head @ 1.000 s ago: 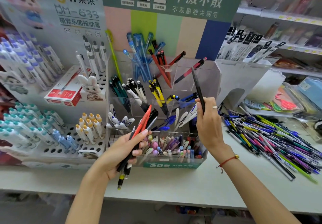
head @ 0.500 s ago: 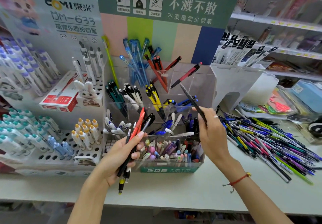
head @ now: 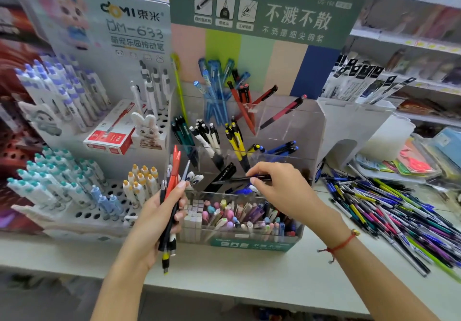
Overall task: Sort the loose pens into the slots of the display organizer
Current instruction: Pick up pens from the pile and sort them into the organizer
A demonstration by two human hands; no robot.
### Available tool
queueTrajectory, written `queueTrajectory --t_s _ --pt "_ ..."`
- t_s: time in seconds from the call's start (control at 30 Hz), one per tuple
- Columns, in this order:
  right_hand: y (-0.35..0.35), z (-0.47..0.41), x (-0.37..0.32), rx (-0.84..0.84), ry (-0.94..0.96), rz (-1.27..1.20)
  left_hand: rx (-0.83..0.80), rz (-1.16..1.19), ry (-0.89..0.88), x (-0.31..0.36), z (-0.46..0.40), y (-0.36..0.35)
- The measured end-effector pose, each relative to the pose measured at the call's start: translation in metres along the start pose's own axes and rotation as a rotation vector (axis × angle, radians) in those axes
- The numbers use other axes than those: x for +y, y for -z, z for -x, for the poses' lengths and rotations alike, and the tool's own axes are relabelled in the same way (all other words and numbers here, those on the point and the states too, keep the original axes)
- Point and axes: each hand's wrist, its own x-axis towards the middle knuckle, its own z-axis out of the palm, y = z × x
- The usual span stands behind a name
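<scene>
A clear tiered display organizer (head: 309, 131) stands mid-counter, its slots holding blue, red, black-white, yellow and dark pens. My left hand (head: 152, 223) grips a bundle of pens (head: 172, 196), red and black ones, tips pointing up. My right hand (head: 282, 188) pinches a black pen (head: 237, 179) that lies nearly level over a middle-row slot, where another black pen (head: 224, 174) leans. A big heap of loose pens (head: 389, 211) lies on the counter to the right.
A white pen rack (head: 82, 211) with teal, blue and yellow-capped pens stands at the left, with a red box (head: 109, 138) behind it. The organizer's front bin (head: 249, 243) holds pastel items. A white plastic holder (head: 359, 121) and shelves sit at the right.
My right hand has come down and swung the black pen from upright to nearly level over the middle slots. My left hand has kept its bundle and risen slightly.
</scene>
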Motion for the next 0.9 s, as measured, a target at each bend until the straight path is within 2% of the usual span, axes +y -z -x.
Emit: queueTrajectory --t_s 0.17,0.33,0.4,0.53,0.63,0.73,0.77,0.83,0.9 --pt "-0.028 -0.033 -0.014 -0.03 0.064 0.228 0.025 0.059 -0.012 -0.006 -0.001 0.0" --pt "-0.064 -0.044 -0.021 0.214 0.093 0.168 0.034 0.177 -0.029 -0.011 0.001 -0.002" --pt "-0.077 -0.044 -0.022 0.298 0.164 0.208 0.045 0.186 -0.015 -0.013 0.001 -0.002" --pt "-0.102 -0.044 -0.01 0.287 0.283 0.478 0.025 0.21 0.013 -0.013 0.004 -0.005" --pt "-0.101 -0.041 -0.009 0.332 0.298 0.488 0.024 0.258 0.014 -0.012 0.005 -0.006" --pt "-0.083 -0.026 -0.023 0.394 0.278 0.21 0.034 0.312 -0.039 -0.012 0.005 -0.01" --pt "-0.075 -0.018 -0.03 0.347 0.215 0.042 0.057 0.325 -0.085 -0.013 0.006 -0.013" --pt "-0.061 0.0 -0.043 0.136 0.03 -0.318 0.135 0.305 -0.183 -0.016 0.006 -0.021" --pt "-0.054 0.017 -0.051 -0.007 -0.06 -0.503 0.2 0.265 -0.243 -0.019 0.006 -0.03"
